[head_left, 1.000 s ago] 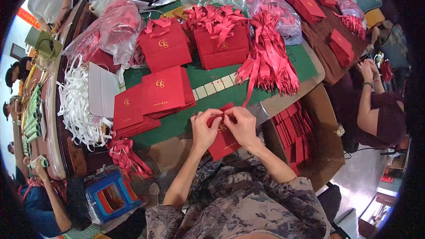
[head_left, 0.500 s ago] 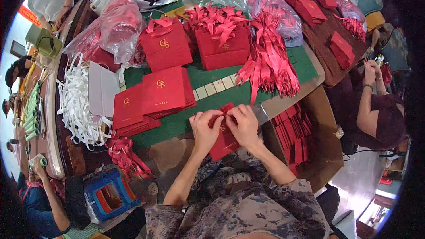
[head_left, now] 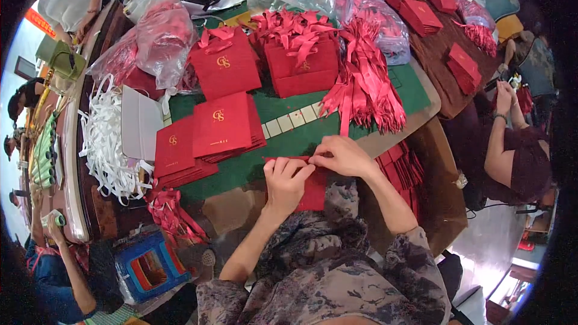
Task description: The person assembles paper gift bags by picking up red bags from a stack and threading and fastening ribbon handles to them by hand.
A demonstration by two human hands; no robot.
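A small red paper bag (head_left: 312, 195) with gold print lies before me at the table's near edge, partly covered by both hands. My left hand (head_left: 285, 182) is closed on its upper left part, fingers bent over the top. At the top edge my right hand (head_left: 343, 155) pinches with thumb and fingertips; a thin red strip shows between the hands, and whether it is ribbon or the bag's rim I cannot tell. Just beyond hangs a thick bundle of red ribbons (head_left: 364, 93). Flat red bags (head_left: 223, 121) lie stacked to the left of my hands.
Standing red bags with ribbon handles (head_left: 304, 63) line the green mat (head_left: 235, 171). White ribbons (head_left: 111, 144) heap at left beside a grey box flap (head_left: 139, 123). A cardboard box (head_left: 442, 195) of red bags stands at my right. Another person's hands (head_left: 506, 99) are farther right.
My right hand has shifted a little right and turned more sideways; the left has moved slightly down. The bag sits lower and less tilted, with its print now hidden.
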